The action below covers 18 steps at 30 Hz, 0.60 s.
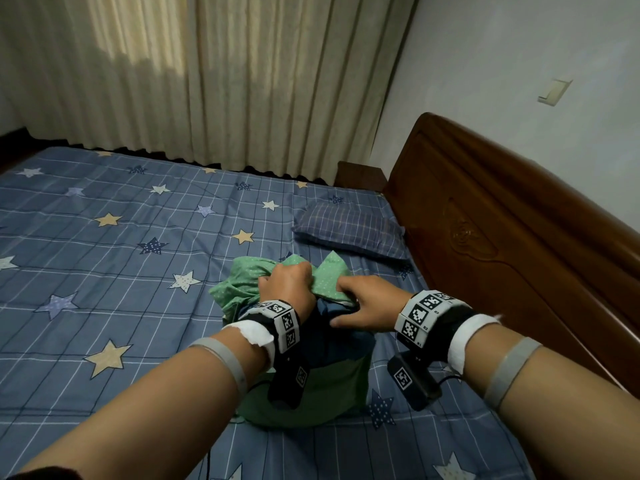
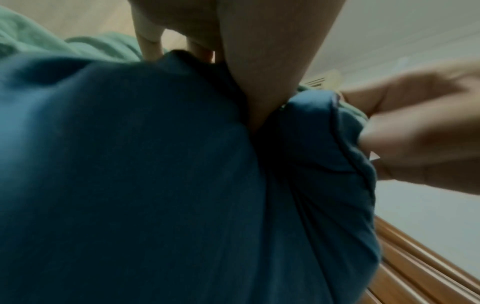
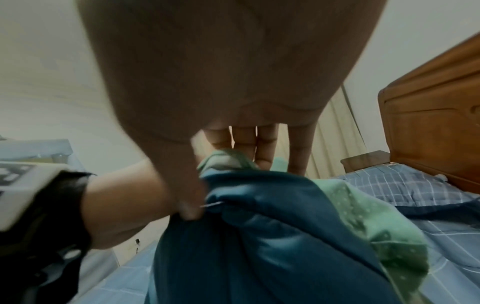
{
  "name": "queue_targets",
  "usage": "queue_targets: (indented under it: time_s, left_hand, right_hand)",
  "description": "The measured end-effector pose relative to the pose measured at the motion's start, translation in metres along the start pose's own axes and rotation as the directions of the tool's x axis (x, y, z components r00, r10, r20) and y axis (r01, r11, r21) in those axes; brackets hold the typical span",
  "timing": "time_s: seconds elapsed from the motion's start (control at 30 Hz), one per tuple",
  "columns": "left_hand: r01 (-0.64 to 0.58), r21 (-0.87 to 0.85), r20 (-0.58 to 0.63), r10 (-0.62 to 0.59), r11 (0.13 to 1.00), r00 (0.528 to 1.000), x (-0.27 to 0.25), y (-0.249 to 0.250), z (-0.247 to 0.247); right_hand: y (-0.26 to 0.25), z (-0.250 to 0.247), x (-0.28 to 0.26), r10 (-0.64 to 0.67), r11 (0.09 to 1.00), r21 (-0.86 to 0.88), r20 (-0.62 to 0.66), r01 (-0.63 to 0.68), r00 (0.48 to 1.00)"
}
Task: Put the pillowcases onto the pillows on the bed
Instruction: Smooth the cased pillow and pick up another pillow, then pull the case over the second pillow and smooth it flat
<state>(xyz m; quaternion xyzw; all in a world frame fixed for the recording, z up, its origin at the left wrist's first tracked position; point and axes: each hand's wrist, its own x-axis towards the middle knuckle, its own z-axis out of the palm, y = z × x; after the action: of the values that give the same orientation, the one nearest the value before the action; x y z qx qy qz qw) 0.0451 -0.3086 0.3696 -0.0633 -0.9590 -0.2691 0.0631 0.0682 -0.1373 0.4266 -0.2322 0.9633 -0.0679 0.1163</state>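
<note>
A dark blue pillow point(image 1: 341, 337) stands on end on the bed, its lower part inside a green pillowcase point(image 1: 322, 393). The case's dotted green upper part point(image 1: 329, 277) is bunched over the pillow's top. My left hand point(image 1: 289, 284) grips that bunched green cloth at the pillow's top left. My right hand point(image 1: 360, 306) pinches the pillow's top right edge together with the green cloth; its thumb point(image 3: 191, 207) presses on the blue fabric point(image 3: 259, 236). In the left wrist view the blue pillow point(image 2: 130, 174) fills the frame. A second pillow in a blue plaid case point(image 1: 349, 230) lies flat near the headboard.
The bed has a blue checked sheet with stars point(image 1: 121, 244). A brown wooden headboard point(image 1: 502, 237) runs along the right side. Beige curtains point(image 1: 207, 81) hang behind the bed, and a small wooden nightstand point(image 1: 360, 174) stands in the far corner.
</note>
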Motion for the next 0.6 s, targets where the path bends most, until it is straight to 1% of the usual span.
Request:
queue_targets:
  time_s: [0.07, 0.13, 0.2, 0.23, 0.27, 0.3, 0.33, 0.37, 0.4, 0.43, 0.47, 0.5, 0.53, 0.57, 0.6]
  left_hand:
    - [-0.120, -0.112, -0.079, 0.111, 0.986, 0.991, -0.003, -0.001, 0.004]
    - [-0.216, -0.204, -0.177, 0.180, 0.955, 0.967, -0.010, 0.000, 0.005]
    - [-0.301, -0.179, -0.247, 0.253, 0.937, 0.935, -0.019, 0.003, 0.004]
    - [-0.335, -0.143, -0.234, 0.298, 0.931, 0.926, -0.024, 0.007, 0.004]
    - [-0.358, -0.154, -0.178, 0.330, 0.921, 0.927, -0.029, 0.011, 0.006]
    - [-0.342, -0.228, -0.101, 0.327, 0.912, 0.940, -0.034, 0.016, 0.008]
    - [-0.283, -0.358, -0.018, 0.297, 0.890, 0.955, -0.036, 0.020, 0.014]
    - [-0.174, -0.501, 0.066, 0.238, 0.848, 0.969, -0.038, 0.024, 0.020]
    - [-0.058, -0.634, 0.133, 0.183, 0.771, 0.974, -0.039, 0.027, 0.025]
    - [0.036, -0.746, 0.180, 0.150, 0.665, 0.972, -0.040, 0.029, 0.028]
    - [0.105, -0.825, 0.218, 0.141, 0.556, 0.966, -0.040, 0.030, 0.031]
    - [0.150, -0.868, 0.246, 0.147, 0.473, 0.958, -0.039, 0.031, 0.032]
    - [0.190, -0.887, 0.276, 0.153, 0.421, 0.949, -0.039, 0.031, 0.035]
    - [0.225, -0.892, 0.308, 0.163, 0.391, 0.937, -0.038, 0.031, 0.038]
    - [0.250, -0.888, 0.333, 0.165, 0.387, 0.928, -0.038, 0.031, 0.040]
  right_hand:
    - [0.006, 0.003, 0.000, 0.031, 0.998, -0.059, -0.016, -0.032, 0.999]
    - [0.014, 0.004, 0.002, 0.120, 0.991, -0.044, -0.077, -0.123, 0.990]
    - [0.022, 0.004, 0.003, 0.206, 0.978, -0.007, -0.145, -0.209, 0.968]
    - [0.023, 0.004, 0.003, 0.234, 0.971, -0.001, -0.180, -0.238, 0.955]
    - [0.023, 0.005, 0.004, 0.242, 0.969, 0.004, -0.214, -0.247, 0.946]
    - [0.022, 0.006, 0.006, 0.234, 0.971, 0.014, -0.241, -0.237, 0.942]
    - [0.019, 0.006, 0.008, 0.216, 0.976, 0.030, -0.263, -0.216, 0.940]
    - [0.016, 0.004, 0.009, 0.201, 0.979, 0.042, -0.278, -0.197, 0.939]
    - [0.014, 0.002, 0.011, 0.187, 0.982, 0.050, -0.285, -0.181, 0.940]
    - [0.013, -0.001, 0.012, 0.177, 0.984, 0.052, -0.279, -0.169, 0.944]
    - [0.014, -0.004, 0.012, 0.170, 0.985, 0.059, -0.263, -0.160, 0.950]
    - [0.014, -0.007, 0.011, 0.164, 0.986, 0.070, -0.240, -0.152, 0.957]
    - [0.015, -0.009, 0.009, 0.162, 0.986, 0.080, -0.224, -0.148, 0.961]
    - [0.014, -0.010, 0.007, 0.164, 0.985, 0.087, -0.221, -0.148, 0.961]
    - [0.013, -0.011, 0.005, 0.168, 0.984, 0.095, -0.234, -0.150, 0.958]
